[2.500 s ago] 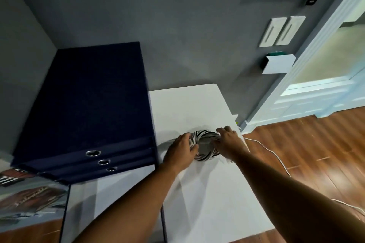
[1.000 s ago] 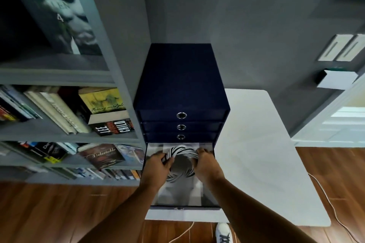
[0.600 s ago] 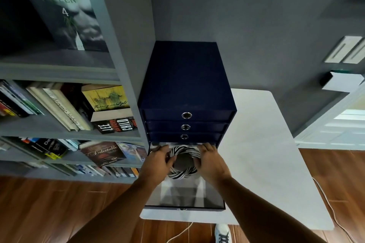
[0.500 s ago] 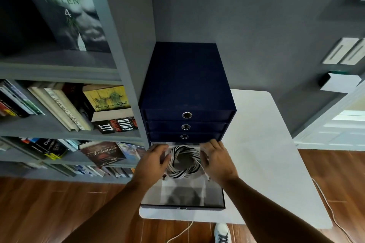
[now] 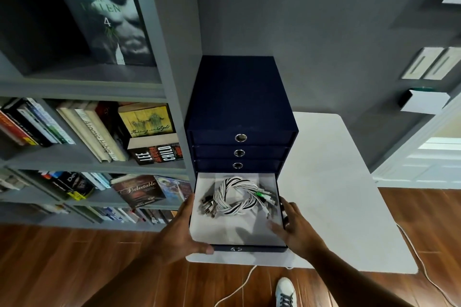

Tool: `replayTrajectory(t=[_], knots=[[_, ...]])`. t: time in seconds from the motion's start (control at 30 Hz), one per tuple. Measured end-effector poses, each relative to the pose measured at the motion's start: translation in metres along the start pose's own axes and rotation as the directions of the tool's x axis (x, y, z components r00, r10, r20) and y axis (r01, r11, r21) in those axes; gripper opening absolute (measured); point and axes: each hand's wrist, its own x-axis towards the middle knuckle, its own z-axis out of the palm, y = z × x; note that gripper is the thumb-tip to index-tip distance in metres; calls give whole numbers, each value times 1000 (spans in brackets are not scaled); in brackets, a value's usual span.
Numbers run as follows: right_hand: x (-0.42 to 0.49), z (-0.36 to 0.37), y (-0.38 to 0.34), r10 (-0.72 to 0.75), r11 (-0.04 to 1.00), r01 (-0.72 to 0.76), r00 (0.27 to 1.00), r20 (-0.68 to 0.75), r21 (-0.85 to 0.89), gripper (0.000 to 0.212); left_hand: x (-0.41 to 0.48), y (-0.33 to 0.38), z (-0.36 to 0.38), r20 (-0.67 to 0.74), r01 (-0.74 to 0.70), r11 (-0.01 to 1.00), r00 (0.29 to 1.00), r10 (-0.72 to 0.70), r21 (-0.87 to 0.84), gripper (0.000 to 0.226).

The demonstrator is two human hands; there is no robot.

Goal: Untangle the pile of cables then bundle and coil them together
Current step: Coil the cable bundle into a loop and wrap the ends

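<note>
I judge the bundling done: the coiled cables (image 5: 235, 195) lie untouched in the open bottom drawer (image 5: 232, 233), while the left hand (image 5: 178, 233) grips its front corner and the right hand (image 5: 295, 230) clasps its right wall, thumb inside, fingers spread outside.

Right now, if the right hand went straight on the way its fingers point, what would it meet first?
The right hand straddles the right wall of the open drawer. Aimed inward, it would probably meet the plug ends right of the cable coil first; height unclear.
</note>
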Motion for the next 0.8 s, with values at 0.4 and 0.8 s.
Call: replayTrajectory(t=[0.4, 0.8], knots=[[13, -17, -4, 36, 979, -3, 986, 161, -203, 135, 14, 4, 0, -93, 19, 1000, 995, -18, 15, 138], [66, -18, -13, 235, 972, -235, 970, -64, 8, 122, 72, 30, -3, -384, 110, 991, 914, -132, -79, 121]])
